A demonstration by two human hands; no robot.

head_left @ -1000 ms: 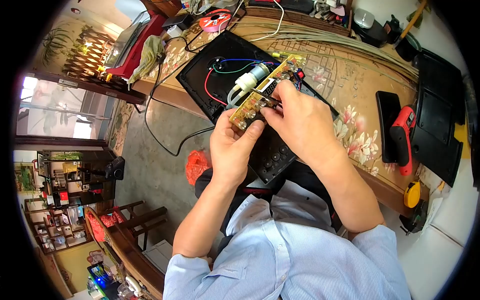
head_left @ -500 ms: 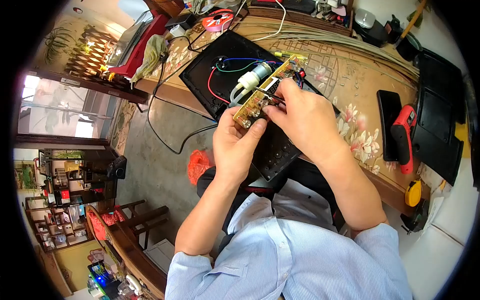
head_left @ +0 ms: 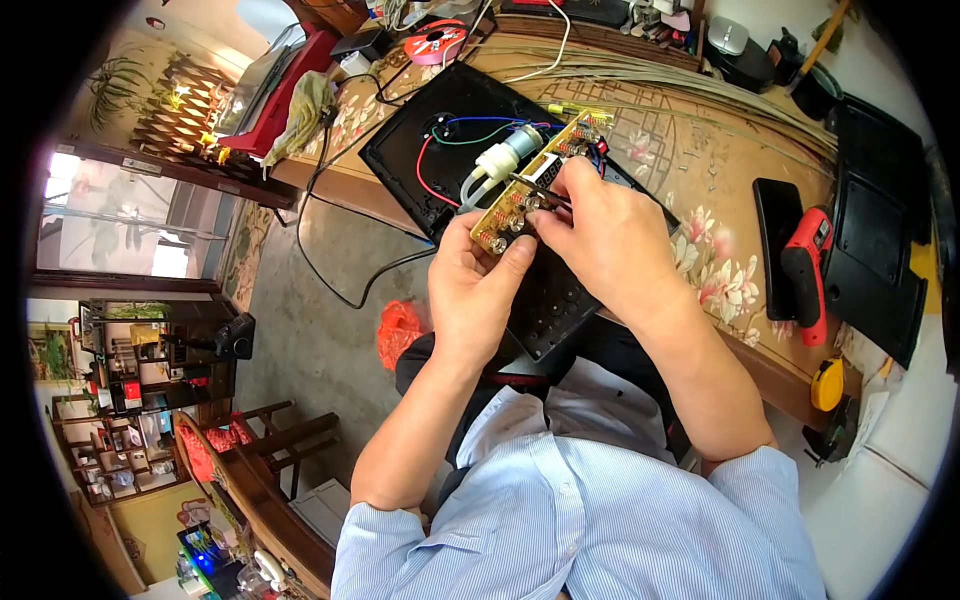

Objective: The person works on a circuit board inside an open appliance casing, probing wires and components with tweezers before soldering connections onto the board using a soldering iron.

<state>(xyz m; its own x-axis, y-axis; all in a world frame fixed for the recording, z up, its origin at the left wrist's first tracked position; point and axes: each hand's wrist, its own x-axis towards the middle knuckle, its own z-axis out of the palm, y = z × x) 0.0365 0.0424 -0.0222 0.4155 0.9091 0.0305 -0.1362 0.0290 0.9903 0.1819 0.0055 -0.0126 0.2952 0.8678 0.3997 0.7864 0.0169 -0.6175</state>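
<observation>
My left hand (head_left: pixel 468 295) grips the near end of a narrow yellow circuit board (head_left: pixel 497 218), thumb on its component side. Round metal-topped parts and a small display sit along the board. My right hand (head_left: pixel 610 225) is closed around a thin dark pointed tool (head_left: pixel 543 190), its tip over the board's middle; I cannot tell its exact kind. Just beyond the board is a small pump (head_left: pixel 503 155) with a silvery motor, white body and clear tubing. Blue, green and red wires run across the black plastic panel (head_left: pixel 400 160) beneath it.
The panel overhangs the edge of a flower-patterned table (head_left: pixel 720 150). To the right lie a black phone (head_left: pixel 777 235), a red-and-black handheld tool (head_left: pixel 808 275) and a black plastic cover (head_left: pixel 880 230). A black cable (head_left: pixel 312 240) hangs at left; a pink-red spool (head_left: pixel 436 43) sits at the back.
Almost nothing differs. The board and my left hand have shifted very slightly; the dark tool stays over the same part of the board.
</observation>
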